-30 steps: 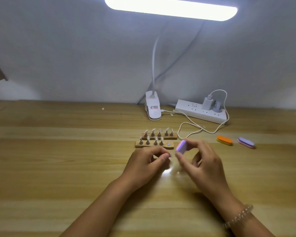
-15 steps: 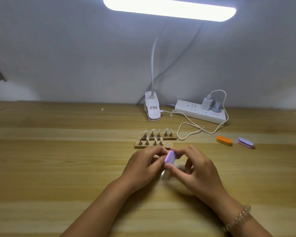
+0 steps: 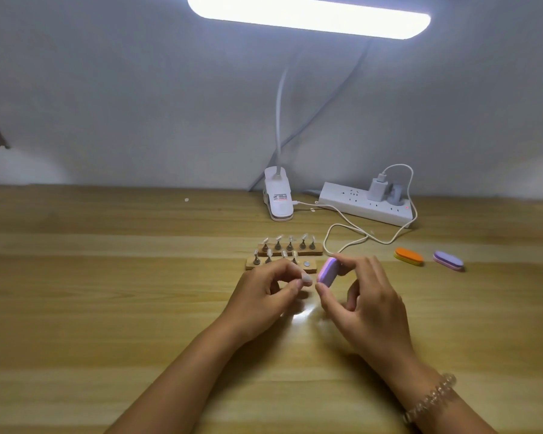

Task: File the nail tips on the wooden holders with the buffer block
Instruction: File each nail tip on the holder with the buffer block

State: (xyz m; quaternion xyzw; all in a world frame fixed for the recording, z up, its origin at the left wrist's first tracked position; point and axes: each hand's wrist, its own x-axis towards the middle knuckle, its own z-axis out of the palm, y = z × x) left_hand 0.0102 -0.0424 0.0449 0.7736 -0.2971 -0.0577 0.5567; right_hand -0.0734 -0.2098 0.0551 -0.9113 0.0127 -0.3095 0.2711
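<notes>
Two wooden holders stand mid-table, the far one (image 3: 317, 252) and the near one (image 3: 250, 264), each carrying several clear nail tips on small metal stands. One slot on the near holder shows only a bare metal disc (image 3: 307, 264). My left hand (image 3: 261, 296) pinches a clear nail tip (image 3: 306, 279) between thumb and fingertips, just in front of the near holder. My right hand (image 3: 361, 299) grips a purple and pink buffer block (image 3: 326, 272) upright, its edge close beside the nail tip.
An orange buffer block (image 3: 408, 255) and a second purple one (image 3: 448, 260) lie to the right. Behind the holders sit a white lamp clamp (image 3: 278, 203), a power strip (image 3: 362, 205) and a looping white cable (image 3: 345, 236). The lamp head glows overhead.
My right hand swung the buffer block down against the nail tip and then back up to the right. My left hand stayed in place with the tip.
</notes>
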